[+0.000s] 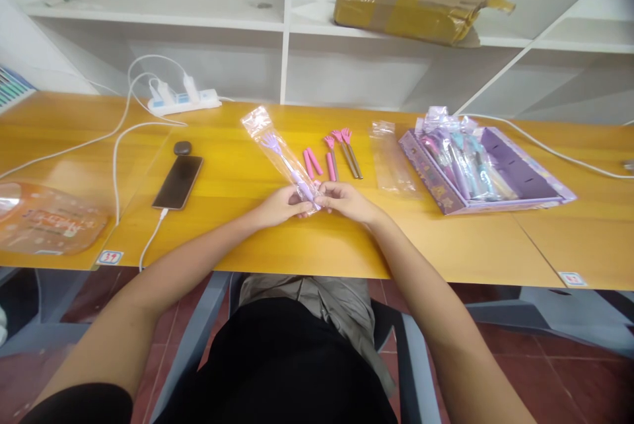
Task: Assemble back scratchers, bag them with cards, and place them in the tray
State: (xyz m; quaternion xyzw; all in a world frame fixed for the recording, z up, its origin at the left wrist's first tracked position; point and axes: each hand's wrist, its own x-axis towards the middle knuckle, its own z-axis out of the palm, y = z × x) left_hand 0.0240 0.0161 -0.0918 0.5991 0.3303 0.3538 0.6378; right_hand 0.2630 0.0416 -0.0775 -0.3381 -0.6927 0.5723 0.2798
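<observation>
A clear plastic bag (257,121) with a purple hand-shaped scratcher (299,181) inside slants across the middle of the table. My left hand (282,205) pinches its lower end from the left. From the right, my right hand (343,200) grips the same end, fingertips close to those of the left. Just beyond my hands lie loose pink handles (312,162) and several pink hand-shaped heads (345,136) on metal rods. Flat clear bags (393,158) rest right of them. A purple box (537,189) at the right holds several bagged scratchers (463,163).
A phone (177,182) with a cable and a small black object (182,147) lie at the left, near a white power strip (184,102). An orange bag (54,219) is at far left. A taped carton (406,8) sits on the shelf (212,9).
</observation>
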